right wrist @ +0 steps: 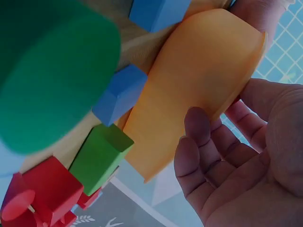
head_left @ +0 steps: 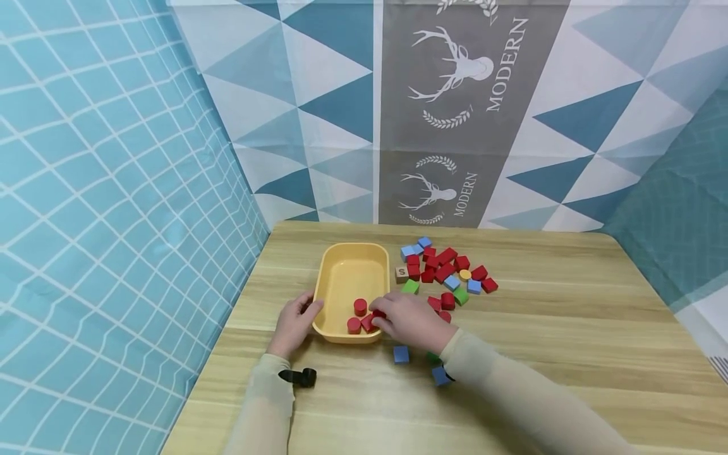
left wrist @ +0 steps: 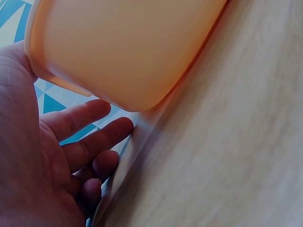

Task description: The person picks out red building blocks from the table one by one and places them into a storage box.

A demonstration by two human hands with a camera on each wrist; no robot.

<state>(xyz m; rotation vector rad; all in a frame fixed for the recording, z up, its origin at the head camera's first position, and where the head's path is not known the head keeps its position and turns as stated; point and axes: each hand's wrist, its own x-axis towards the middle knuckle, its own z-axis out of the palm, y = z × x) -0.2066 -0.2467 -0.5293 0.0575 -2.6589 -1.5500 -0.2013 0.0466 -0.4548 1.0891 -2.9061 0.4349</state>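
A yellow plastic tray (head_left: 354,339) stands on the table. My left hand (head_left: 291,325) holds its left rim, thumb over the edge and fingers (left wrist: 106,135) loosely bent outside the wall. Over the tray's near right corner, my right hand (head_left: 414,318) pinches a small red block (head_left: 378,313) between thumb and fingertips; its shape is mostly hidden. Below those fingertips, inside the tray, lie two red cylinders, a far one (head_left: 360,307) and a near one (head_left: 354,325), with a red block (head_left: 368,324) beside them.
Right of the tray, several red blocks (head_left: 445,272) lie scattered among light blue, green and yellow pieces. A wooden cube marked S (head_left: 401,274) sits beside the tray's right rim. Nearer are two blue cubes, one in front (head_left: 400,354) and one by the right sleeve (head_left: 440,376).
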